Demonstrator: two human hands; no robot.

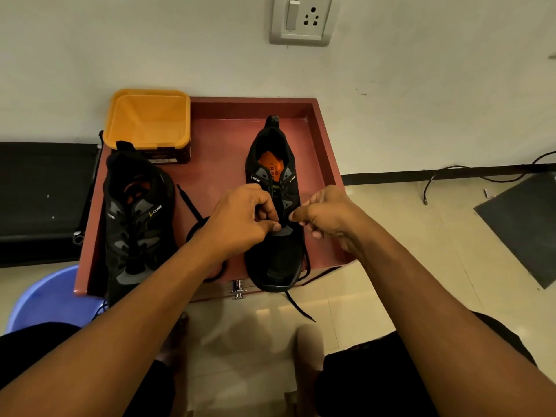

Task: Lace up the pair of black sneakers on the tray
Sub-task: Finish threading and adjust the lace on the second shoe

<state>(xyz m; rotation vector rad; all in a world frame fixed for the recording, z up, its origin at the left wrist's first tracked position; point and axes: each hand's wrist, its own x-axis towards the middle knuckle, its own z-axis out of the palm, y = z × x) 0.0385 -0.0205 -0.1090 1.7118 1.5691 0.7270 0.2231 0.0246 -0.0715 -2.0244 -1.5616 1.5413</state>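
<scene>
Two black sneakers with orange insoles stand on a red-brown tray. The left sneaker has its lace threaded. The right sneaker sits at the tray's middle, toe toward me. My left hand pinches the black lace at the shoe's lower eyelets. On the shoe's right side, my right hand has its fingers curled round the lace. One lace end hangs over the tray's front edge; the other loops on the tray between the shoes.
An orange tub stands at the tray's back left corner. A blue plastic stool is at the lower left, a black bench on the left. A wall with a socket rises behind. Cables and a dark mat lie on the floor at right.
</scene>
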